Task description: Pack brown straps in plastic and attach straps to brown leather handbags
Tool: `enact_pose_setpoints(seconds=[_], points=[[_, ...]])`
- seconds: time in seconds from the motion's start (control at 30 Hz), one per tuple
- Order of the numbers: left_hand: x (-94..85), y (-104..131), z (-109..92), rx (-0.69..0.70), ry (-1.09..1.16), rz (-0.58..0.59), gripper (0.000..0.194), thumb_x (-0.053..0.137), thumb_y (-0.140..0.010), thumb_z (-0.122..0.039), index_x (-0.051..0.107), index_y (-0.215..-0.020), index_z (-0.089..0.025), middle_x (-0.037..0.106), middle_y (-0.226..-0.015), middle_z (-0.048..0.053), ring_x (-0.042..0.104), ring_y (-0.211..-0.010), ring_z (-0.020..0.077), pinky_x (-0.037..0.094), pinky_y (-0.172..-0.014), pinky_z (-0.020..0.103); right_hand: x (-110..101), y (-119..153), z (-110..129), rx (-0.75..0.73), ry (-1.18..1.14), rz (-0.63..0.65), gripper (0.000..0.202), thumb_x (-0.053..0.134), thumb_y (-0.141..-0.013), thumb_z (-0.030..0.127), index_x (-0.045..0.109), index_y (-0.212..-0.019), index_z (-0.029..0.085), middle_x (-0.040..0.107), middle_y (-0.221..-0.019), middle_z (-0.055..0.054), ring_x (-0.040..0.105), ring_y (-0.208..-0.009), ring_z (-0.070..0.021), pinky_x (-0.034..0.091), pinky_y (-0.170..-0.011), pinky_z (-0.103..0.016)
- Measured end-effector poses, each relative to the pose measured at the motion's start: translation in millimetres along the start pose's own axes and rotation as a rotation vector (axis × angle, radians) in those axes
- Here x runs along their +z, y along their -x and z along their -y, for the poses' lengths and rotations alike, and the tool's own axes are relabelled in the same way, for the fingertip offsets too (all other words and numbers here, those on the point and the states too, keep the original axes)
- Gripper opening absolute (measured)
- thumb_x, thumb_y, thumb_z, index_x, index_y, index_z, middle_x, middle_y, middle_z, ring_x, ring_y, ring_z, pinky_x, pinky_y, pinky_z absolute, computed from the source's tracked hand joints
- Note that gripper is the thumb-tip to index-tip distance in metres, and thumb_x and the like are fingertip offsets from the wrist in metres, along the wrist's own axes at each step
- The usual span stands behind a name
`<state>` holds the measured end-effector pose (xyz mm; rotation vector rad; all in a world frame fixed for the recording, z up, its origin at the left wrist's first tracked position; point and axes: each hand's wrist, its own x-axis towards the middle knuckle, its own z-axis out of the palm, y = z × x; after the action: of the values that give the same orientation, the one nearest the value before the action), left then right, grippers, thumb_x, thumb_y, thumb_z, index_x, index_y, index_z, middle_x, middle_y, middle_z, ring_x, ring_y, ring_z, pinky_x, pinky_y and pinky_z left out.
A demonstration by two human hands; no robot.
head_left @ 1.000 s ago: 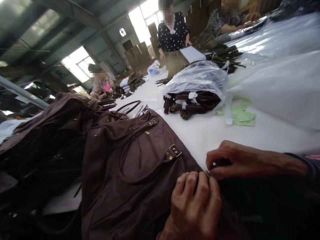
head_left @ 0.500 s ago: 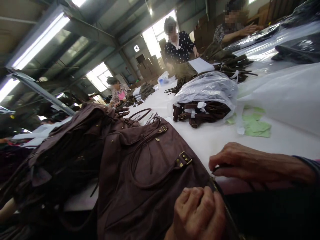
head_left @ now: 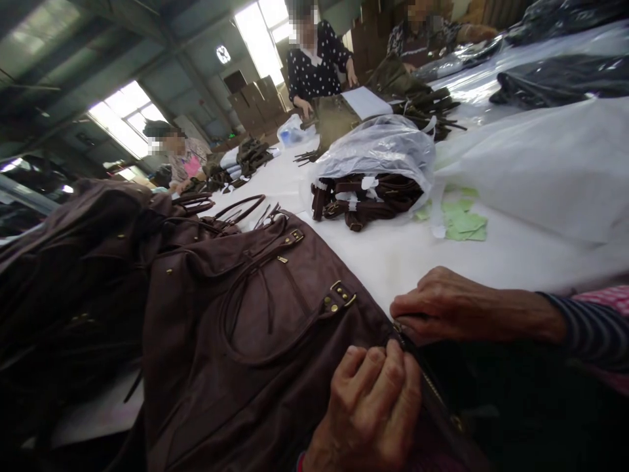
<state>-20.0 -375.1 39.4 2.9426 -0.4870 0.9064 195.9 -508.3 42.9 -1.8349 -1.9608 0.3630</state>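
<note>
A dark brown handbag lies across the front of the table, with round handles and brass buckles on its face. My left hand is closed on the edge of the bag's opening, its knuckles up and fingertips partly hidden. Just beyond it, my right hand pinches the zipper near its upper end; whether the fingers hold the pull itself is hard to make out. From there the brass zipper teeth run down along the opening's edge, toward the lower right.
More brown bags are piled at the left. Brown straps lie in a clear plastic bag, beside green paper scraps. Across the white table, a person in polka dots handles olive bags, with other people at either side.
The view has shifted, so the table and bag appear farther left. My right hand has come closer to my left, and the fingers of both meet near the zipper's upper end.
</note>
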Motion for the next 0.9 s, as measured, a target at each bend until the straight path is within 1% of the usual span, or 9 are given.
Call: enact_pose_setpoints(seconds=[0.17, 0.23, 0.3, 0.37, 0.43, 0.53, 0.67, 0.8, 0.9], points=[[-3.5, -5.3, 2.1, -0.024, -0.013, 0.009, 0.035, 0.039, -0.103, -0.01, 0.07, -0.117, -0.009, 0.074, -0.118, 0.01, 0.065, -0.102, 0.0199, 0.047, -0.093, 0.037, 4.7, 0.2, -10.4, -0.194, 0.26, -0.137, 0.024, 0.04, -0.105, 0.015, 0.058, -0.09, 0.018, 0.062, -0.069, 0.002, 0.046, -0.053, -0.0119, 0.023, -0.058, -0.031], [-1.0, -10.3, 2.6, 0.013, -0.036, 0.041, 0.032, 0.043, -0.103, -0.012, 0.071, -0.118, -0.01, 0.074, -0.115, 0.009, 0.064, -0.096, 0.0202, 0.048, -0.087, 0.037, 6.0, 1.8, -12.9, -0.131, 0.256, -0.114, 0.022, 0.041, -0.104, 0.014, 0.058, -0.091, 0.019, 0.06, -0.066, 0.003, 0.045, -0.051, -0.0124, 0.022, -0.056, -0.031], [3.1, -15.6, 2.2, 0.033, -0.073, 0.126, 0.032, 0.049, -0.102, -0.016, 0.067, -0.128, -0.014, 0.072, -0.113, 0.007, 0.063, -0.093, 0.0205, 0.047, -0.082, 0.037, 7.3, 3.1, -14.2, -0.057, 0.205, -0.049, 0.016, 0.047, -0.101, 0.015, 0.056, -0.089, 0.021, 0.058, -0.064, 0.004, 0.045, -0.051, -0.0125, 0.021, -0.055, -0.03], [6.7, -19.5, 1.9, 0.045, -0.104, 0.217, 0.037, 0.054, -0.101, -0.019, 0.062, -0.137, -0.017, 0.07, -0.113, 0.006, 0.062, -0.094, 0.0208, 0.047, -0.08, 0.037, 7.9, 3.4, -13.2, -0.053, 0.176, -0.032, 0.012, 0.054, -0.098, 0.016, 0.055, -0.088, 0.021, 0.059, -0.067, 0.004, 0.048, -0.056, -0.0134, 0.024, -0.057, -0.03], [8.1, -20.7, 2.9, 0.059, -0.088, 0.229, 0.035, 0.056, -0.1, -0.017, 0.063, -0.134, -0.015, 0.07, -0.111, 0.006, 0.061, -0.092, 0.0209, 0.047, -0.078, 0.037, 6.9, 3.1, -8.2, -0.089, 0.18, -0.076, 0.013, 0.056, -0.095, 0.015, 0.053, -0.084, 0.021, 0.063, -0.075, 0.001, 0.051, -0.065, -0.016, 0.028, -0.063, -0.031], [5.0, -18.9, 8.2, -0.012, 0.078, 0.107, 0.026, 0.055, -0.099, -0.011, 0.068, -0.121, -0.012, 0.07, -0.107, 0.008, 0.06, -0.09, 0.0202, 0.048, -0.078, 0.036, 2.4, 3.7, 7.2, -0.043, 0.022, -0.115, 0.014, 0.052, -0.096, 0.013, 0.052, -0.085, 0.021, 0.064, -0.084, -0.002, 0.054, -0.075, -0.017, 0.034, -0.069, -0.029], [-1.7, -20.3, 16.5, -0.298, 0.441, -0.084, 0.028, 0.059, -0.095, -0.003, 0.068, -0.118, -0.015, 0.069, -0.109, 0.007, 0.062, -0.096, 0.0163, 0.051, -0.088, 0.031, -3.5, 5.9, 26.5, 0.078, -0.342, -0.072, 0.01, 0.048, -0.1, 0.013, 0.052, -0.095, 0.021, 0.061, -0.082, 0.003, 0.056, -0.069, -0.0103, 0.036, -0.063, -0.022], [-3.0, -26.2, 18.8, -0.388, 0.738, -0.053, 0.019, 0.063, -0.094, -0.006, 0.068, -0.107, -0.018, 0.07, -0.104, 0.005, 0.065, -0.094, 0.0136, 0.051, -0.085, 0.025, -0.5, 2.8, 22.3, 0.049, -0.238, -0.058, 0.012, 0.052, -0.1, 0.016, 0.049, -0.089, 0.021, 0.052, -0.07, 0.006, 0.047, -0.057, -0.0095, 0.026, -0.054, -0.024], [-4.5, -25.6, 20.1, -0.393, 0.828, -0.015, 0.009, 0.063, -0.094, -0.01, 0.067, -0.097, -0.017, 0.069, -0.095, 0.004, 0.065, -0.086, 0.0127, 0.05, -0.078, 0.024, 5.8, -1.9, 9.0, -0.042, -0.106, -0.046, 0.014, 0.05, -0.1, 0.015, 0.048, -0.087, 0.02, 0.052, -0.07, 0.004, 0.044, -0.058, -0.0105, 0.025, -0.054, -0.025]])
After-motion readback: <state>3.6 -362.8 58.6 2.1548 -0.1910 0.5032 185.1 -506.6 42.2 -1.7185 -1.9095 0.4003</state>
